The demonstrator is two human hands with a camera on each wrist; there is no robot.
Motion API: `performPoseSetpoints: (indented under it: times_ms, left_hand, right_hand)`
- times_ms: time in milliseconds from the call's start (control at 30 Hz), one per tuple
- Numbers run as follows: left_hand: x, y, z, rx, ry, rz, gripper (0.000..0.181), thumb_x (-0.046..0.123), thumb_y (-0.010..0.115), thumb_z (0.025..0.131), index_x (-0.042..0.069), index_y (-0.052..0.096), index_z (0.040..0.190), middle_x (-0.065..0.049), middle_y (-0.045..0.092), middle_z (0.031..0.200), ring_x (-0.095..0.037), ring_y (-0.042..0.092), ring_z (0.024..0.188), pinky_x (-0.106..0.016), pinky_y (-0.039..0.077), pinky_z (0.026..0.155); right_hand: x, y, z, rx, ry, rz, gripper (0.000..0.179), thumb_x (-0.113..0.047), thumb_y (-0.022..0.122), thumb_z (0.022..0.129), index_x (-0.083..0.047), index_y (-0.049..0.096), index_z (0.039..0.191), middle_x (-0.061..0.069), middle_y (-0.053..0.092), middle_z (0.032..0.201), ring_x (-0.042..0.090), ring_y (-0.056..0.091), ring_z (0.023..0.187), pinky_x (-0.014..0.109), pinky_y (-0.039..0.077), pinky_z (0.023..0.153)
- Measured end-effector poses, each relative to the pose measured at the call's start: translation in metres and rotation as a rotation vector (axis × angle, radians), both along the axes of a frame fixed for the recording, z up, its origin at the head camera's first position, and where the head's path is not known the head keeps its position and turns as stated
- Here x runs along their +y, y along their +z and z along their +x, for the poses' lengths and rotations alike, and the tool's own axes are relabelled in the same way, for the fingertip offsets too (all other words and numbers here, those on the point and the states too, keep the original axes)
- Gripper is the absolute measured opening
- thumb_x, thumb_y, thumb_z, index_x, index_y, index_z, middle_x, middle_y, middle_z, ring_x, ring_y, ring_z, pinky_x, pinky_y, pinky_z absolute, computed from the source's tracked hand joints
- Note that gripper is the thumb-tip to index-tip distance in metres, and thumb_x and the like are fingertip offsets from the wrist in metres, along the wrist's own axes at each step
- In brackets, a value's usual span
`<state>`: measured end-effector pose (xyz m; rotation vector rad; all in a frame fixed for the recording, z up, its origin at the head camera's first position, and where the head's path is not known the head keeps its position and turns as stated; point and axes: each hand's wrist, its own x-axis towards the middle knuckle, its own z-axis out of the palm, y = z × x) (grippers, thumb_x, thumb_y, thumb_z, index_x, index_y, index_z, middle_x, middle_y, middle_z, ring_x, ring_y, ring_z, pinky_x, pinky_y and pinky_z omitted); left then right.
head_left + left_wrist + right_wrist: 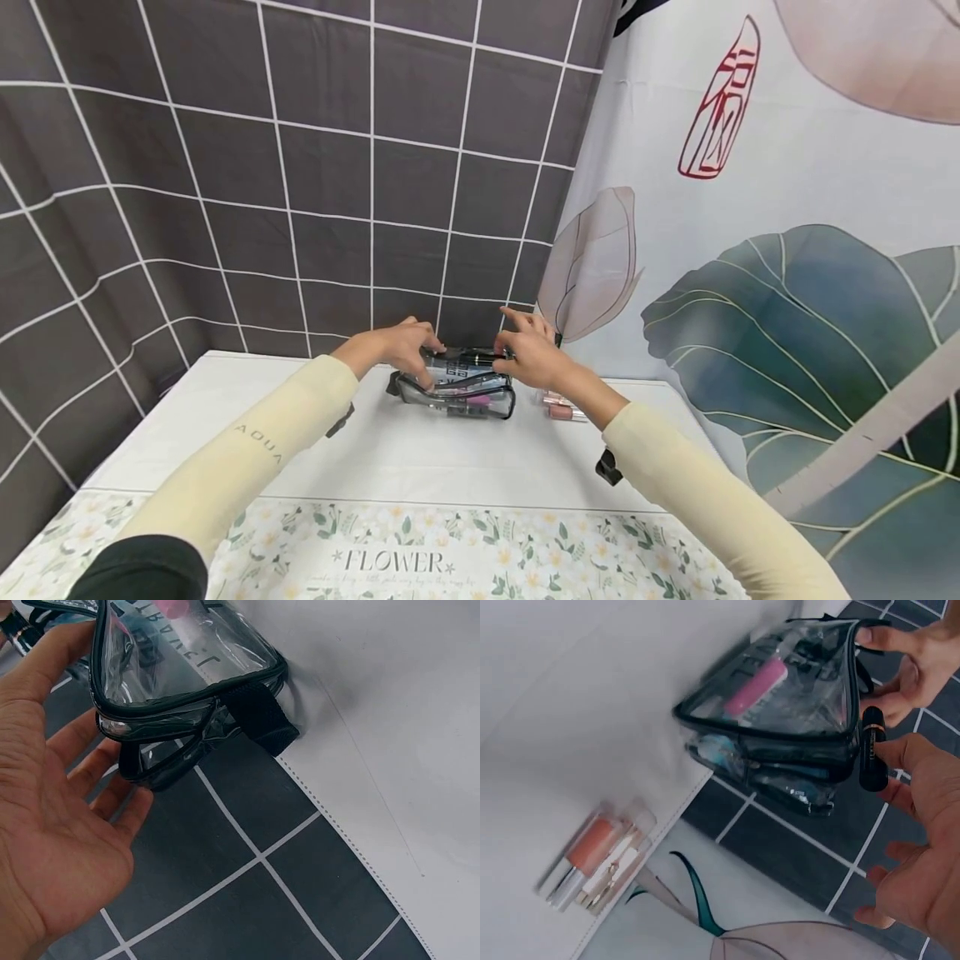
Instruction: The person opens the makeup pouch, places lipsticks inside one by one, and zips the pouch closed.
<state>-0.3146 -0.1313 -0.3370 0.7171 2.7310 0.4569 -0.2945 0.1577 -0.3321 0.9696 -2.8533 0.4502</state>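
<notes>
A clear cosmetic bag (457, 400) with black piping and a black end tab lies on the white table, its top gaping. My left hand (405, 348) grips the bag's edge, thumb on the rim and fingers along the side. In the right wrist view, my right hand (922, 832) pinches a black lipstick tube (873, 750) between thumb and index finger, beside the bag's opening. The other fingers of that hand spread apart. A pink-capped tube (757, 686) shows through the plastic, among contents too blurred to tell.
Several lip gloss tubes (592, 851) lie on the table right of the bag. A dark gridded cloth (322, 208) hangs behind the table, and a leaf-patterned cloth (787, 333) hangs at the right. A floral mat (420, 533) covers the near edge.
</notes>
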Motion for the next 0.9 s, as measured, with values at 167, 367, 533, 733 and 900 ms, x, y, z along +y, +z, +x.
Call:
performPoseSetpoints:
  times_ms: [167, 367, 533, 733, 900]
  left_hand:
    - [-0.001, -0.003, -0.001, 0.012, -0.002, -0.006, 0.084, 0.034, 0.094, 0.083, 0.008, 0.066, 0.158, -0.013, 0.055, 0.162, -0.029, 0.042, 0.137, -0.054, 0.044, 0.129]
    - [0.0, -0.005, -0.004, 0.016, 0.0, -0.01, 0.083, 0.035, 0.093, 0.083, 0.009, 0.067, 0.158, -0.012, 0.056, 0.161, -0.029, 0.042, 0.137, -0.053, 0.045, 0.129]
    - [0.0, -0.005, -0.006, 0.014, 0.004, -0.015, 0.081, 0.035, 0.093, 0.085, 0.01, 0.067, 0.158, -0.012, 0.055, 0.162, -0.029, 0.042, 0.139, -0.053, 0.044, 0.129]
    - [0.0, -0.005, -0.008, 0.012, 0.0, -0.023, 0.081, 0.037, 0.092, 0.085, 0.011, 0.067, 0.158, -0.012, 0.055, 0.162, -0.03, 0.042, 0.141, -0.053, 0.044, 0.13]
    - [0.0, -0.004, -0.007, 0.023, -0.004, -0.034, 0.081, 0.038, 0.092, 0.084, 0.011, 0.068, 0.157, -0.013, 0.056, 0.162, -0.031, 0.043, 0.141, -0.053, 0.044, 0.129]
  right_hand:
    - [-0.008, -0.006, -0.001, -0.001, -0.007, 0.02, 0.011, -0.025, 0.073, 0.106, -0.015, 0.076, 0.11, 0.024, 0.026, 0.186, 0.053, 0.026, 0.166, 0.079, 0.017, 0.133]
    - [-0.014, -0.01, -0.001, -0.001, -0.017, 0.021, 0.011, -0.024, 0.074, 0.108, -0.014, 0.076, 0.112, 0.025, 0.027, 0.185, 0.053, 0.027, 0.165, 0.079, 0.019, 0.132]
    - [-0.02, -0.014, -0.005, 0.005, -0.024, 0.028, 0.017, -0.025, 0.073, 0.11, -0.012, 0.077, 0.119, 0.024, 0.028, 0.185, 0.052, 0.028, 0.165, 0.078, 0.019, 0.132]
    - [-0.024, -0.019, -0.008, 0.011, -0.02, 0.062, 0.026, -0.031, 0.074, 0.11, -0.013, 0.081, 0.128, 0.023, 0.025, 0.187, 0.051, 0.029, 0.165, 0.078, 0.02, 0.133]
    - [-0.024, -0.018, -0.008, 0.007, -0.016, 0.025, 0.026, -0.029, 0.074, 0.111, -0.012, 0.082, 0.128, 0.023, 0.028, 0.186, 0.051, 0.029, 0.164, 0.078, 0.019, 0.133]
